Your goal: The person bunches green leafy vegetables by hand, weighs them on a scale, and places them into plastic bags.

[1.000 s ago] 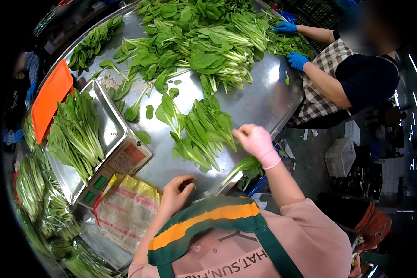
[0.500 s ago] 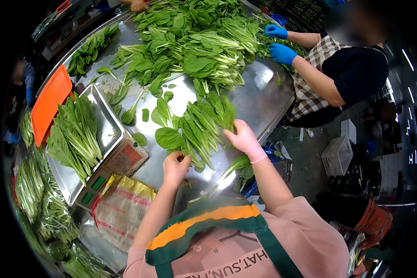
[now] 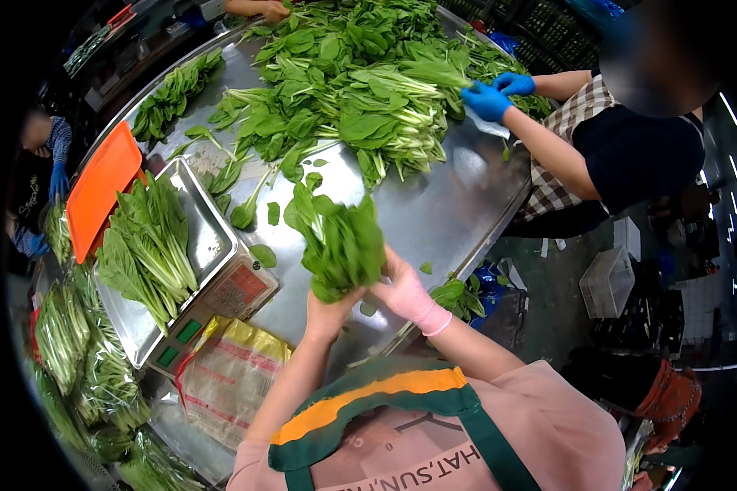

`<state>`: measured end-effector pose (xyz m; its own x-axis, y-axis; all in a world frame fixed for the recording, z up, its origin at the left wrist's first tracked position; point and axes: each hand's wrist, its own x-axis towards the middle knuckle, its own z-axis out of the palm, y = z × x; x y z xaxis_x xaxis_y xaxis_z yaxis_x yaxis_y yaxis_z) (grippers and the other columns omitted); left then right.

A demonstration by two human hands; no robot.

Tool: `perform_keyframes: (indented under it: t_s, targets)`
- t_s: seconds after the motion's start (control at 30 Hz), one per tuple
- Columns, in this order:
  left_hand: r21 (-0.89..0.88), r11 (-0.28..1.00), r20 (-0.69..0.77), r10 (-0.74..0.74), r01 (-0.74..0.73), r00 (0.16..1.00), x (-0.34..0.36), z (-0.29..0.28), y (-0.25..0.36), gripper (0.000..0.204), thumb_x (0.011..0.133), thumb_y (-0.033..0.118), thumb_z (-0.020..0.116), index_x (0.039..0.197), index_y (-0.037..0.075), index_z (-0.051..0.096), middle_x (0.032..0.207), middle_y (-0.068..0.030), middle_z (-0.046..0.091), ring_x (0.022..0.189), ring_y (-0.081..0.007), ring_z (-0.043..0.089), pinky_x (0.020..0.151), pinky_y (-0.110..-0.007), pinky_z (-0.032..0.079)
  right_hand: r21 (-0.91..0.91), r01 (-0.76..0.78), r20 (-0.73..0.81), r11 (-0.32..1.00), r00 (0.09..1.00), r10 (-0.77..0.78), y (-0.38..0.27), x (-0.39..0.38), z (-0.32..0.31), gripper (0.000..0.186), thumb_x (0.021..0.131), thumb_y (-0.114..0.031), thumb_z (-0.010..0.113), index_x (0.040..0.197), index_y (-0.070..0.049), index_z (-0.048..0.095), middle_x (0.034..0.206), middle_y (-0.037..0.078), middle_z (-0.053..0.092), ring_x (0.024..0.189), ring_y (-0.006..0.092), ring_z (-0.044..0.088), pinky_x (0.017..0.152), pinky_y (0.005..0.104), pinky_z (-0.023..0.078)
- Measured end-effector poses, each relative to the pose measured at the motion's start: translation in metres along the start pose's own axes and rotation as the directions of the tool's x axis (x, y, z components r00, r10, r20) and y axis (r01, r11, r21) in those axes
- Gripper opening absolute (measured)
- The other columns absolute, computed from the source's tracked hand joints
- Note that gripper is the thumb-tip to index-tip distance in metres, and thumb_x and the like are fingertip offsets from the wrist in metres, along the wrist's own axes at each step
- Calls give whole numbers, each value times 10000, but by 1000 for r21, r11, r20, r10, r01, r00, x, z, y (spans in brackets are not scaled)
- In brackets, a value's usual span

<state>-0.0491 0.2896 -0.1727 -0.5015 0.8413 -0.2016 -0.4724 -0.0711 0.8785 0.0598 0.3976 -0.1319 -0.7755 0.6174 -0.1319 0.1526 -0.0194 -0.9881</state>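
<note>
A bunch of leafy greens (image 3: 336, 241) is held together between my two hands at the near part of the metal table, its leaves blurred by movement. My bare left hand (image 3: 330, 315) closes round its lower left end, with the fingers largely behind the leaves. On the right side of the bunch, my right hand (image 3: 407, 292), in a pink glove, grips it close to the left hand. Beyond them lies a big heap of loose greens (image 3: 385, 131) with pale stems.
At left, a weighing scale (image 3: 221, 295) bears more greens beside an orange tray (image 3: 102, 188). A plastic sack (image 3: 229, 372) and bagged greens (image 3: 98, 368) lie nearer. A co-worker in blue gloves (image 3: 487, 102) handles greens at the right edge of the metal table (image 3: 458, 204).
The loose greens before me have been gathered up into one bunch. My hands have come together round it. The co-worker's gloved hands have moved closer together, with greens in them.
</note>
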Motion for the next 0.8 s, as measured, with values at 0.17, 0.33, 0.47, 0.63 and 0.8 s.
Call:
perform_keyframes:
  t_s: [0.17, 0.33, 0.47, 0.63, 0.8]
  targets:
    - [195, 974, 2, 115, -114, 993, 2, -16, -19, 460, 835, 81, 651, 1240, 0, 449, 1127, -103, 567, 959, -179, 578, 817, -316, 487, -95, -133, 52, 986, 989, 139, 44, -3, 0, 358, 805, -75, 652, 1129, 22, 532, 1014, 71, 616, 900, 141, 562, 800, 288, 471]
    - [-473, 857, -46, -258, 206, 965, -6, -1, 18, 394, 898, 149, 583, 1242, 24, 438, 1139, -101, 553, 1011, -231, 573, 782, -398, 527, 204, -305, 273, 930, 930, 245, -2, 3, -10, 270, 884, -78, 565, 1115, 57, 536, 966, 85, 623, 801, 119, 578, 706, 281, 490]
    - [-438, 884, -64, -215, 166, 974, -12, -5, 10, 430, 870, 109, 617, 1251, 15, 440, 1179, -104, 541, 1024, -223, 563, 846, -372, 495, 28, -116, 265, 993, 958, 105, 6, 3, -9, 288, 896, -93, 537, 1126, 79, 514, 1016, 97, 622, 843, 181, 592, 766, 324, 486]
    - [-307, 946, -126, -149, 104, 981, -13, -3, 4, 410, 836, 25, 629, 1217, -5, 479, 1143, -100, 570, 1032, -208, 555, 861, -339, 474, -536, 97, 262, 838, 963, 56, 0, -8, 6, 308, 887, -112, 521, 1137, 67, 511, 992, 154, 627, 880, 249, 611, 789, 350, 473]
    - [-181, 967, -207, -215, 179, 954, -9, -16, -1, 318, 834, 41, 627, 1140, 6, 549, 1094, -78, 596, 994, -197, 564, 865, -328, 457, 101, -283, 35, 954, 959, 281, 29, -3, -5, 297, 858, -151, 539, 1099, 20, 551, 915, 178, 617, 845, 235, 612, 743, 338, 467]
